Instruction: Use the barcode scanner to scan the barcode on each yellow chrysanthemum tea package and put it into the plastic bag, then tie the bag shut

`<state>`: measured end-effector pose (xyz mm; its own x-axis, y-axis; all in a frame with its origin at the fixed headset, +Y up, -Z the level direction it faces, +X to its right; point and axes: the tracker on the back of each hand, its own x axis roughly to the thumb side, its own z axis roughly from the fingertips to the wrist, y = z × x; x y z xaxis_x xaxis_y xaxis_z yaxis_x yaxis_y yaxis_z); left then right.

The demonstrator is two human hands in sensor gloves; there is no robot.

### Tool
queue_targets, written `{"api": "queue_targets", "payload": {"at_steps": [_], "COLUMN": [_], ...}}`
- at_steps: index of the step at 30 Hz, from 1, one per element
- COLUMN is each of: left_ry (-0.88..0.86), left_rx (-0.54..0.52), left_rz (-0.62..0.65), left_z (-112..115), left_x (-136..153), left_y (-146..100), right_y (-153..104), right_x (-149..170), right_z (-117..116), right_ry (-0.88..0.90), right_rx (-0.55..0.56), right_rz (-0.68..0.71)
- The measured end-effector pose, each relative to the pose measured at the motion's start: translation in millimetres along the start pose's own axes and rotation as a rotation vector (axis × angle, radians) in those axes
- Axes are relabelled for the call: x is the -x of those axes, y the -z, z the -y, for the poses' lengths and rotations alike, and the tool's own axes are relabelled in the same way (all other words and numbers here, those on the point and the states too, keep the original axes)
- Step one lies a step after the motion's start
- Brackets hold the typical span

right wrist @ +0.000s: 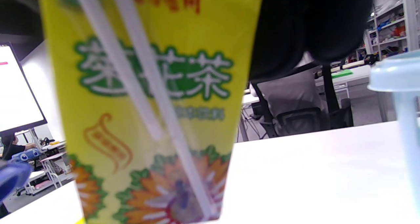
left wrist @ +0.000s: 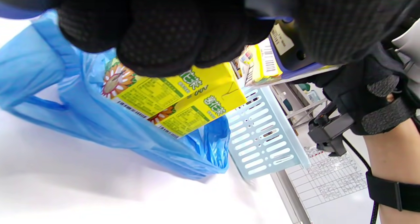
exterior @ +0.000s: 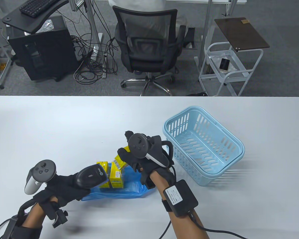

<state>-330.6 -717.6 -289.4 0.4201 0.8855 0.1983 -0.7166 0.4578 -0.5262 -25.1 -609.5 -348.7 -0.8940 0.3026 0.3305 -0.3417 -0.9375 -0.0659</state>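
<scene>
Table view: on the white surface (exterior: 64, 129), left hand (exterior: 62, 186) wrapped around a black handheld barcode scanner (exterior: 91, 175), its head aimed toward the yellow cartons; right hand (exterior: 142, 155) gripping a yellow chrysanthemum tea carton (exterior: 120, 163) with barcode facing up, held above a crumpled blue plastic bag (exterior: 129, 186); more yellow cartons (exterior: 115, 178) sitting in the bag; a light blue slotted plastic basket (exterior: 204, 154) just right of the right hand. Left wrist view: gloved fingers (left wrist: 157, 30) curled at the top, two yellow cartons (left wrist: 177, 99) lying in the blue bag (left wrist: 49, 73), basket wall (left wrist: 262, 132) beyond. Right wrist view: held carton (right wrist: 151, 102) filling the frame, straw taped on its face, dark fingers (right wrist: 295, 27) clasped on its side.
</scene>
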Motion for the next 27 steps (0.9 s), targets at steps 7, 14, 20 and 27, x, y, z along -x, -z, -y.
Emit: {"api": "queue_targets", "payload": {"at_steps": [7, 14, 20, 27], "left_ry": [-0.036, -0.053, -0.064, -0.060], "left_rx": [-0.070, -0.112, -0.122, -0.111], "left_rz": [0.015, -0.027, -0.036, -0.038], "left_z": [-9.8, -20.2, -22.8, -22.3], "left_x": [2.9, 13.1, 15.9, 16.4], "left_y": [-4.0, -5.9, -7.5, -6.6], "right_y": [-10.0, -29.0, -27.0, -19.2], "right_x": [-0.9, -4.7, -8.4, -10.3], "right_z": [3.4, -28.9, -63.5, -70.7], "right_ry": [-0.141, -0.177, -0.146, -0.126], "right_rx": [-0.138, -0.320, -0.344, -0.319], "right_rz": [0.102, 0.208, 0.228, 0.234]}}
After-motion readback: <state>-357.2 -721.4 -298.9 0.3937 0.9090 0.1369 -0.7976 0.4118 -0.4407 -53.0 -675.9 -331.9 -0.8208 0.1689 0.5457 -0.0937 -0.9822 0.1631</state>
